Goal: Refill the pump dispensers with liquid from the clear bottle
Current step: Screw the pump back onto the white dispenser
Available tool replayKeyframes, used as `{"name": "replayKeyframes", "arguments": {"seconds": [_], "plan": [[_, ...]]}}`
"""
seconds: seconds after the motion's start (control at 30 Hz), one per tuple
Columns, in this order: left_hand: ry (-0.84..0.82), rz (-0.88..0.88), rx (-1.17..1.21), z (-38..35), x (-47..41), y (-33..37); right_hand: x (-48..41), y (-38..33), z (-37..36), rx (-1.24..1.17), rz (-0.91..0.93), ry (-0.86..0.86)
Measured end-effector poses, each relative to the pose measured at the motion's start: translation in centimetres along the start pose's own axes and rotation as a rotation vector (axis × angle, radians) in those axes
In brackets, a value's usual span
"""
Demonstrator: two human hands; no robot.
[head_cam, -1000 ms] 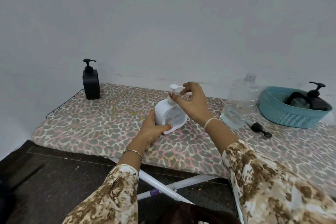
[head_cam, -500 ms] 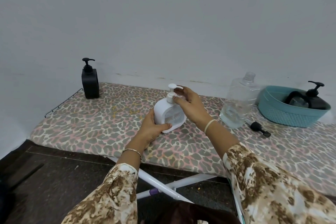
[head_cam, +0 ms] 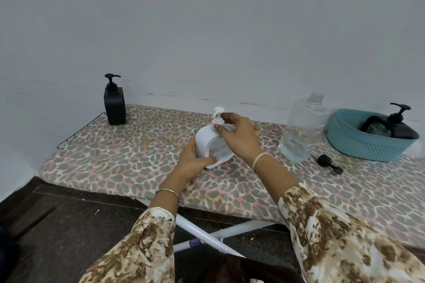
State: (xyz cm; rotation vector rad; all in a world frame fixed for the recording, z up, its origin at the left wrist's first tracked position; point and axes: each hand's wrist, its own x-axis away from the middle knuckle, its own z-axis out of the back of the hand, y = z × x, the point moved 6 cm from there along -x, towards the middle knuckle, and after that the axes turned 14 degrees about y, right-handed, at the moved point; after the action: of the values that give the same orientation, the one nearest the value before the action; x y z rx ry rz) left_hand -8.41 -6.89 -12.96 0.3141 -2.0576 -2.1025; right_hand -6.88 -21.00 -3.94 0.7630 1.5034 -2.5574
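In the head view, a white pump dispenser (head_cam: pixel 208 142) is seen standing upright on a leopard-print ironing board (head_cam: pixel 138 156), near its front edge and roughly at the middle of the picture. Its lower left side is gripped by the left hand (head_cam: pixel 193 165), whose thumb is laid across the front of the base. The collar below the white pump head (head_cam: pixel 218 111) is pinched by the right hand (head_cam: pixel 241 139); its fingers (head_cam: pixel 231 117) are curled closely round the neck, with the thumb pressed on the near side.

The clear bottle (head_cam: pixel 301 131) is set upright to the right of the dispenser, apart from it, with its neck uncapped and a little liquid left at the bottom. A black cap (head_cam: pixel 329 163) is laid on its side just beside the bottle's base. Further right, a teal basket (head_cam: pixel 368 149) is placed near the wall, and a black pump dispenser (head_cam: pixel 400 125) is held inside it. A second black pump dispenser (head_cam: pixel 115 103) is stood at the far left corner of the board, well apart from the hands.
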Motion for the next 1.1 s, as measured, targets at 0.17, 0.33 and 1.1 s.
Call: {"name": "replayKeyframes", "arguments": {"seconds": [0.17, 0.33, 1.1], "plan": [[-0.007, 0.004, -0.003, -0.1, 0.0, -0.1, -0.2, -0.2, 0.6, -0.079, -0.052, 0.054], [-0.002, 0.006, -0.007, 0.0, -0.1, -0.3, 0.1, 0.0, -0.4, -0.052, -0.033, -0.077], [-0.018, 0.001, 0.005, 0.0, -0.1, -0.2, 0.3, 0.5, 0.2, -0.094, -0.097, -0.016]]}}
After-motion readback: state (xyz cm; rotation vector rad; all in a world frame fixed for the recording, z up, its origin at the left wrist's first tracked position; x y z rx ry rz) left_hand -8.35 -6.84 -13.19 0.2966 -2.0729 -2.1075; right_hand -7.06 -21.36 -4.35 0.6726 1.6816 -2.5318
